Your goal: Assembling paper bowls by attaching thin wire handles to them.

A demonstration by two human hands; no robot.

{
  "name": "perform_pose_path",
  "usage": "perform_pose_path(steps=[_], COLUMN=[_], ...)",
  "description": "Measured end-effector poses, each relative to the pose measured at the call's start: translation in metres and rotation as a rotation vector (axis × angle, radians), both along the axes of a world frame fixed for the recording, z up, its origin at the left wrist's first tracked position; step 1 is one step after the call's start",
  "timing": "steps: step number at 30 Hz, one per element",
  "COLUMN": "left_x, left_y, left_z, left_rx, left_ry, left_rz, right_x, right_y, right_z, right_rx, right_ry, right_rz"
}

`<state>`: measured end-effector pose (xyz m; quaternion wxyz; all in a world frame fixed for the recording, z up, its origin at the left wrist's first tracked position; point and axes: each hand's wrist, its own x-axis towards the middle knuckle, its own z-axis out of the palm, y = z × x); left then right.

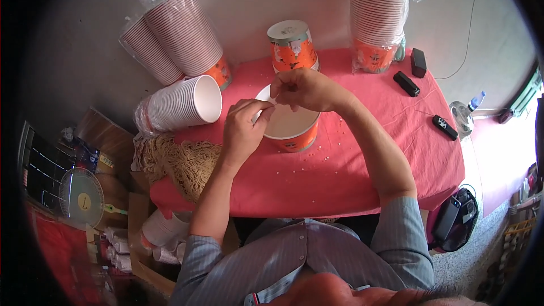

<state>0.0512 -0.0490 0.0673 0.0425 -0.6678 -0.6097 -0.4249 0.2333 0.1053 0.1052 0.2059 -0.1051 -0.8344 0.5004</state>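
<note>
In the single head view, a table covered with a pink-red cloth [428, 175] is seen from above, with the wearer's striped grey-blue shirt [334, 249] at its near edge. An open paper bucket [296, 144], orange with a white rim and pale inside, is set upright near the middle of the table, below both hands. The left hand [242, 127] is held over the bucket's left side, its thumb and forefinger brought toward the right hand [309, 88], which is arched above the far rim with its fingers curled downward. The fingertips of the two hands are nearly met (whether something small is pinched between them cannot be told). Tiny pale and reddish bits [328, 158] are scattered on the cloth around the bucket.

Behind it, an upside-down orange bucket [293, 48] is stood. To the left, a nested stack of white buckets [184, 102] is laid on its side, with a heap of tan stringy strands [190, 161] nearer the wearer. Tall plastic-wrapped bucket stacks are seen at the far left [184, 31] and far right [378, 11]. Three small black devices [406, 84] are spread along the right side of the table.
</note>
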Motion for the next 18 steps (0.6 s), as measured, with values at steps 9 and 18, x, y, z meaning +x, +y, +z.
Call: perform_pose_path(steps=[9,18], left_x=[-0.021,-0.057], left_y=[-0.012,-0.022], left_z=[0.002,-0.030], left_rx=[-0.040,0.016], left_ry=[-0.198,-0.298], left_rz=[-0.018,0.004], right_x=[0.003,0.031], right_y=[0.005,0.034], right_z=[0.000,0.013], right_rx=[-0.016,0.079], right_ry=[0.031,0.166], right_rz=[-0.006,-0.208])
